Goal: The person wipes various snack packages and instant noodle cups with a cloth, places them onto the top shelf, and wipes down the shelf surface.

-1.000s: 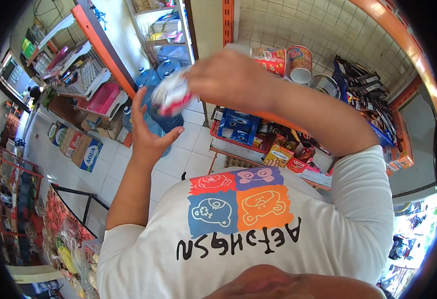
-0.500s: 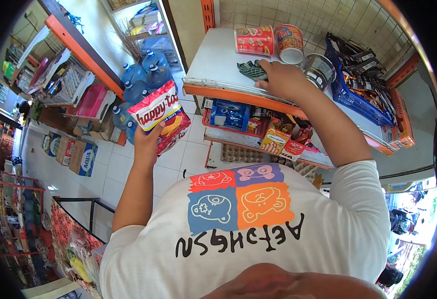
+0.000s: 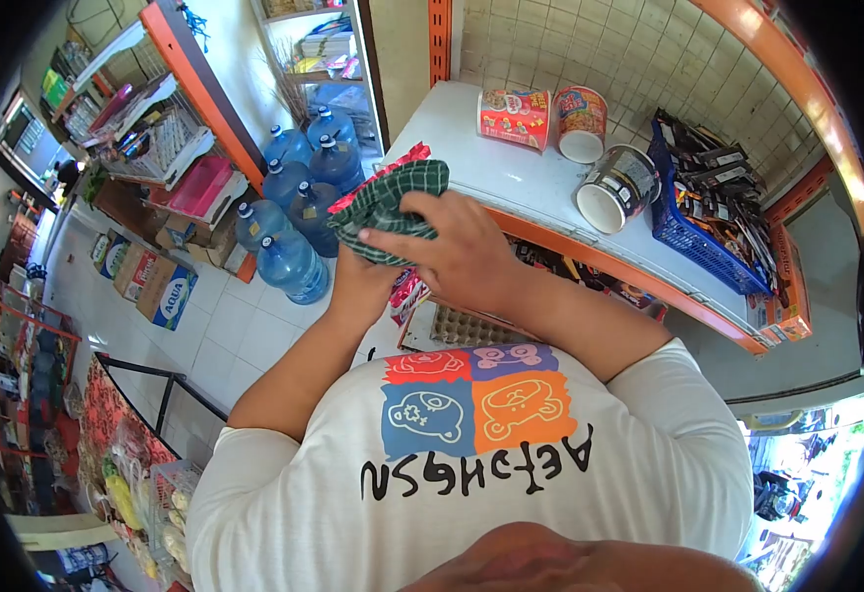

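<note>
My left hand [image 3: 361, 294] grips a red-and-pink bag of chips [image 3: 407, 294], mostly hidden now, with its edges showing above and below. A green checked cloth [image 3: 393, 197] lies over the front of the bag. My right hand [image 3: 464, 247] holds this cloth, pressing it against the bag with bent fingers. On the white shelf [image 3: 452, 133] to the right, two red printed tubs [image 3: 516, 118] and a dark tub [image 3: 619, 187] lie tipped, away from both hands.
A blue basket [image 3: 713, 247] full of dark packets stands at the shelf's right end. Several blue water jugs [image 3: 294, 266] are on the tiled floor, left of the shelf. Cardboard boxes [image 3: 168, 296] sit farther left. Egg trays [image 3: 462, 326] show below the shelf.
My right hand has carried the cloth from the shelf leftward onto the chip bag. My left hand and the bag have shifted right, toward my right hand.
</note>
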{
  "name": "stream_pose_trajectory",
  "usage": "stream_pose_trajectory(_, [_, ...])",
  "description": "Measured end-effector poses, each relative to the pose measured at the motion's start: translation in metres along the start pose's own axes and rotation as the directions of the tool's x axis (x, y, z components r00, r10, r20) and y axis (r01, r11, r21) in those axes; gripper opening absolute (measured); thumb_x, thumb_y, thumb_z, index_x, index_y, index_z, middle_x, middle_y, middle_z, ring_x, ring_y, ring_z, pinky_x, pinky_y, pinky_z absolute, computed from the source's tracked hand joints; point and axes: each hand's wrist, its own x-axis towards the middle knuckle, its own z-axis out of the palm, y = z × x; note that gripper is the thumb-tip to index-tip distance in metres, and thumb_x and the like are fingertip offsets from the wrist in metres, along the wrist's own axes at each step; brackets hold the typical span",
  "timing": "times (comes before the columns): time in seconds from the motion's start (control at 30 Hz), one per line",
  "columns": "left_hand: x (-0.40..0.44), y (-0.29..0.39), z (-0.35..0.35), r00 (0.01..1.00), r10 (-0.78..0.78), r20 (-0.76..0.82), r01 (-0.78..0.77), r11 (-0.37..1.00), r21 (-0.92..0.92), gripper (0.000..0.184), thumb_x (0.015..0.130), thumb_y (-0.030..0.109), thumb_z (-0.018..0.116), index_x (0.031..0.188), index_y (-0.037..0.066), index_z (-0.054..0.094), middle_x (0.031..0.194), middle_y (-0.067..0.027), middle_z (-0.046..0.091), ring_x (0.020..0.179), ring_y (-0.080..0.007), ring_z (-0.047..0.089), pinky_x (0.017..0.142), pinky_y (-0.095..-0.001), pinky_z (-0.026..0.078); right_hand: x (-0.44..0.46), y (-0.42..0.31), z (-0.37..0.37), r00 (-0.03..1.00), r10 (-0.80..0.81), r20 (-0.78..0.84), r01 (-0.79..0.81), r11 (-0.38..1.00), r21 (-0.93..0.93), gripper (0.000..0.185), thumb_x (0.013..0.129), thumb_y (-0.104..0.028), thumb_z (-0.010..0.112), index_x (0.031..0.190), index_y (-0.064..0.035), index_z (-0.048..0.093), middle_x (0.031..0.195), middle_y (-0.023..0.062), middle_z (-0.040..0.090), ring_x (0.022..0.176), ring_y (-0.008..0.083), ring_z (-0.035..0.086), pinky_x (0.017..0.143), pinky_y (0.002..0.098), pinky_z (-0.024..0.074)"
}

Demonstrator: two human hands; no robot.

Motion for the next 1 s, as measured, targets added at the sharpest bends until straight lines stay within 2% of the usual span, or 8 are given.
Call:
stream_pose_trajectory(0.1, [-0.007, 0.000, 0.024, 0.994, 0.069, -0.082, -0.064, 0.996, 0.064, 0.052, 0.080, -0.004, 0.065, 0.126, 0.004, 0.044, 0.111, -0.0086, 0.061, 0.101, -0.0157, 0.059, 0.085, -0.0299, 0.049, -0.012, 0.003, -0.020, 0.973, -0.040, -0.227, 0.014, 0.993, -0.114, 0.067, 0.067, -0.001, 0.066, 0.128, -0.0269, 0.057, 0.131, 0.0150, 0.047, 0.115, 0.0384, 0.046, 0.095, 0.0469, 0.0416])
stream_pose_trajectory(0.33, [-0.040, 0.005, 0.104, 0.992, 0.013, -0.127, -0.002, 0.997, 0.082, 0.054, 0.080, -0.005, 0.065, 0.128, 0.003, 0.041, 0.115, -0.0129, 0.059, 0.105, -0.0177, 0.060, 0.087, -0.0324, 0.049, -0.070, 0.020, -0.056, 0.997, 0.074, -0.029, -0.072, 0.995, 0.070, 0.073, 0.064, 0.005, 0.060, 0.131, -0.0238, 0.054, 0.143, 0.0128, 0.040, 0.128, 0.0464, 0.036, 0.108, 0.0513, 0.0352])
stream_pose_trajectory(0.4, [-0.044, 0.008, 0.123, 0.975, 0.176, -0.137, -0.140, 0.960, 0.242, 0.056, 0.078, -0.006, 0.064, 0.129, 0.003, 0.041, 0.116, -0.0136, 0.059, 0.106, -0.0200, 0.060, 0.087, -0.0334, 0.049, -0.097, 0.020, -0.061, 0.986, -0.165, -0.013, 0.165, 0.983, 0.081, 0.068, 0.065, 0.007, 0.058, 0.126, -0.0232, 0.057, 0.142, 0.0118, 0.042, 0.128, 0.0456, 0.038, 0.105, 0.0512, 0.0393])
stream_pose_trajectory(0.47, [-0.050, -0.002, 0.137, 0.913, 0.350, 0.210, -0.397, 0.641, 0.657, 0.060, 0.077, -0.009, 0.063, 0.130, 0.003, 0.040, 0.114, -0.0143, 0.059, 0.107, -0.0222, 0.060, 0.087, -0.0339, 0.049, -0.120, 0.028, -0.077, 0.962, -0.272, 0.031, 0.268, 0.960, 0.085, 0.063, 0.068, 0.002, 0.060, 0.126, -0.0233, 0.058, 0.140, 0.0098, 0.044, 0.128, 0.0432, 0.038, 0.101, 0.0504, 0.0431])
stream_pose_trajectory(0.6, [-0.067, -0.002, 0.195, 0.999, -0.035, -0.025, 0.038, 0.992, 0.124, 0.062, 0.084, -0.004, 0.061, 0.137, 0.005, 0.030, 0.124, -0.0123, 0.055, 0.113, -0.0196, 0.056, 0.095, -0.0337, 0.045, -0.165, 0.053, -0.099, 0.986, -0.107, -0.130, 0.120, 0.988, 0.094, 0.065, 0.067, 0.005, 0.059, 0.125, -0.0244, 0.058, 0.141, 0.0090, 0.043, 0.131, 0.0429, 0.036, 0.100, 0.0497, 0.0444])
stream_pose_trajectory(0.73, [-0.071, -0.013, 0.240, 0.990, -0.018, -0.137, 0.003, 0.993, -0.116, 0.046, 0.088, -0.002, 0.060, 0.127, 0.005, 0.037, 0.117, -0.0089, 0.059, 0.107, -0.0167, 0.058, 0.094, -0.0324, 0.046, -0.203, 0.064, -0.126, 0.948, 0.300, -0.109, -0.268, 0.934, 0.235, 0.066, 0.068, 0.007, 0.056, 0.127, -0.0235, 0.057, 0.143, 0.0120, 0.041, 0.135, 0.0443, 0.032, 0.104, 0.0500, 0.0404])
stream_pose_trajectory(0.83, [-0.069, 0.001, 0.258, 0.984, -0.115, -0.133, 0.033, 0.863, -0.505, 0.044, 0.093, 0.003, 0.054, 0.132, 0.012, 0.035, 0.125, -0.0104, 0.054, 0.112, -0.0206, 0.057, 0.096, -0.0367, 0.047, -0.238, 0.055, -0.126, 0.966, -0.258, -0.011, 0.257, 0.958, 0.131, 0.062, 0.069, 0.000, 0.064, 0.123, -0.0303, 0.060, 0.145, 0.0040, 0.041, 0.138, 0.0399, 0.027, 0.109, 0.0499, 0.0345])
stream_pose_trajectory(1.0, [-0.069, 0.029, 0.277, 0.961, -0.212, -0.178, 0.067, 0.801, -0.595, 0.044, 0.096, 0.005, 0.051, 0.136, 0.013, 0.033, 0.132, -0.0123, 0.049, 0.118, -0.0241, 0.053, 0.095, -0.0396, 0.050, -0.271, 0.089, -0.125, 0.946, -0.291, -0.142, 0.294, 0.956, 0.001, 0.059, 0.070, 0.002, 0.059, 0.122, -0.0271, 0.061, 0.146, 0.0055, 0.040, 0.138, 0.0385, 0.029, 0.104, 0.0498, 0.0403])
